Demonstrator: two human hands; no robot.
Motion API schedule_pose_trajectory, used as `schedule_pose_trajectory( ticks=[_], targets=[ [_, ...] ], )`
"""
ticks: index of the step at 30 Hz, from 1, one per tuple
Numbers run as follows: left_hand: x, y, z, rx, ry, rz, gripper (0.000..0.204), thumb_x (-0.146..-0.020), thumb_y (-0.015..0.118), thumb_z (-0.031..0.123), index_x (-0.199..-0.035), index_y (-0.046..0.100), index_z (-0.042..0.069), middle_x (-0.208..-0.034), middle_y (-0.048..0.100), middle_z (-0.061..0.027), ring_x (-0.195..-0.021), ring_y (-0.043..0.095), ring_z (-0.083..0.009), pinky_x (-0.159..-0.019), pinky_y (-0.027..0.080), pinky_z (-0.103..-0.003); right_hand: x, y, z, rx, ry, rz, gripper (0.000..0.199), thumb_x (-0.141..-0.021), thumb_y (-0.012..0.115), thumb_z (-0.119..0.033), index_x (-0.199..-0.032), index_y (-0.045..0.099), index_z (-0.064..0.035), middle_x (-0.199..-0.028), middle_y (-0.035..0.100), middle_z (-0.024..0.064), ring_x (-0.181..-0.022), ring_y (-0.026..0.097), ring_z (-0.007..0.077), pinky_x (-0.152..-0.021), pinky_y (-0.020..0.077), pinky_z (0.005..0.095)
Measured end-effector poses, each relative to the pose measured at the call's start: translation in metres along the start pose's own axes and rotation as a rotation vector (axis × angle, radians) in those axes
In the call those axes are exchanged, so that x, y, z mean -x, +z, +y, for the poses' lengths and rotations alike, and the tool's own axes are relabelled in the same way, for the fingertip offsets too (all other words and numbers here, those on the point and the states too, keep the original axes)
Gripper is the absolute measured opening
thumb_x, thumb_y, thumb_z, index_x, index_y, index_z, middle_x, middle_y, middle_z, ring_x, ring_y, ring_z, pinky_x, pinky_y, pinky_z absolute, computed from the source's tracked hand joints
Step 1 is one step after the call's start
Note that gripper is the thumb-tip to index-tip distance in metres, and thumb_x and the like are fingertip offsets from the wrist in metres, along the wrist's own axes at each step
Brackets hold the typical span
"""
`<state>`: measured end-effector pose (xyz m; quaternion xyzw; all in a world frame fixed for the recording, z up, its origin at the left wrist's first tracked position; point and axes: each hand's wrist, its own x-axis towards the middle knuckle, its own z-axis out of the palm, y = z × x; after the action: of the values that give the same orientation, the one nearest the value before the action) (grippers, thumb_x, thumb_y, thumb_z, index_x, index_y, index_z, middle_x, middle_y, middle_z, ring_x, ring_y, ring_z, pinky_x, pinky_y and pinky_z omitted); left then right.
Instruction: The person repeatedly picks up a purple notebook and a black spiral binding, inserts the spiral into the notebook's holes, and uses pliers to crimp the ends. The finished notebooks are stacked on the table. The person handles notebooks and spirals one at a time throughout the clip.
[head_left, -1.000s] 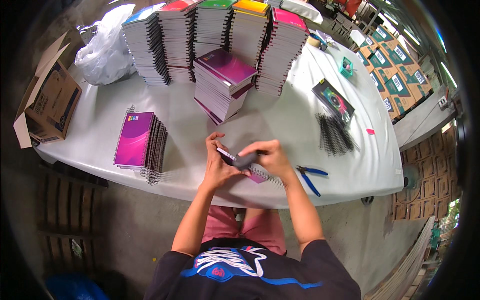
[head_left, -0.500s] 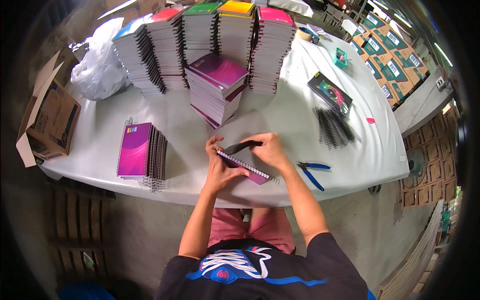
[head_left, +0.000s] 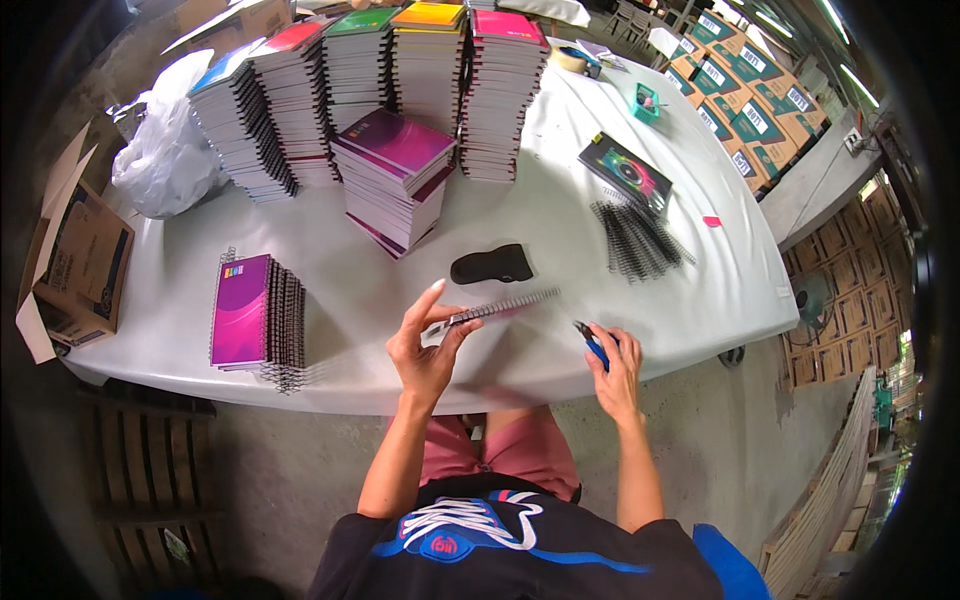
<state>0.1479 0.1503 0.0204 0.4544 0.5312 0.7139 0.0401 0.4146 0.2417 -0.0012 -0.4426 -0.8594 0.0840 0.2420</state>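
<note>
My left hand point(head_left: 425, 352) pinches a spiral notebook point(head_left: 500, 306) above the table. The notebook is seen nearly edge-on, its coil running up to the right with a free end sticking out. Blue-handled wire cutters point(head_left: 598, 350) are in my right hand point(head_left: 620, 378), their dark jaws pointing up and left, apart from the notebook. Beyond the notebook a black, curved, flat piece point(head_left: 491, 265) lies on the cloth; I cannot tell what it is. To the left is a stack of purple notebooks point(head_left: 242, 312) with coils on them.
Tall stacks of notebooks point(head_left: 430, 85) line the far side, with purple notebooks point(head_left: 392, 150) before them. Loose black coils point(head_left: 640, 240) and a dark notebook point(head_left: 625, 168) lie right. A cardboard box point(head_left: 85, 265) and plastic bag point(head_left: 170, 150) are left. White cloth covers the table point(head_left: 400, 290).
My right hand has let go of the black piece, which now lies on the table, and has picked up the wire cutters. The notebook in my left hand has turned, its coil end now pointing up right.
</note>
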Motion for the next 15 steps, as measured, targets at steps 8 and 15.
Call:
schedule_pose_trajectory(
  ticks=[8,15],
  targets=[
    [-0.010,0.000,0.025,-0.270,0.238,0.134,0.071,-0.067,0.081,0.002,-0.129,0.047,0.000,-0.078,0.067,-0.0070,-0.070,0.064,-0.0146,-0.065,0.053,-0.027,-0.021,-0.050,-0.144,-0.205,-0.176,0.071,0.035,-0.085,0.062,-0.034,-0.118,0.064,-0.0244,-0.113,0.051,0.0105,-0.108,0.048,0.0271,-0.097,0.0301,0.0436],
    [0.006,-0.001,0.005,-0.236,0.138,0.115,0.089,-0.069,0.081,0.006,-0.141,0.027,0.001,-0.081,0.066,-0.0092,-0.071,0.064,-0.0160,-0.065,0.053,-0.028,-0.033,-0.049,-0.154,-0.315,-0.177,-0.023,0.036,-0.085,0.062,-0.034,-0.120,0.063,-0.0240,-0.110,0.053,0.0101,-0.105,0.049,0.0271,-0.095,0.0315,0.0429]
  ],
)
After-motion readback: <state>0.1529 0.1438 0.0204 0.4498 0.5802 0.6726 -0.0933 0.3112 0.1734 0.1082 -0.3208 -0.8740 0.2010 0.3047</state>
